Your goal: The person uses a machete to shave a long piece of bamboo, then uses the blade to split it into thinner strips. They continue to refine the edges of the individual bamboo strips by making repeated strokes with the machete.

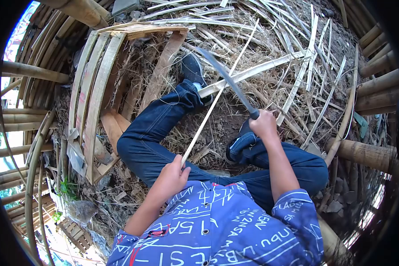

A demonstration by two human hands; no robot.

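Note:
In my left hand, low at the centre, the fingers are closed around the near end of a long thin bamboo strip. The strip slants up and away to the right. My right hand grips the dark handle of a machete, its grey blade pointing up to the left and crossing over the strip in this view. Beneath the crossing, a wider flat bamboo slat stretches from beside my shoe toward the upper right. My bent legs in jeans lie around the working spot.
A wooden crate stands at the left. Split bamboo strips and fibrous shavings litter the soil. Thick bamboo poles line the right side, and stacked poles form the left wall. Stones lie at the lower right.

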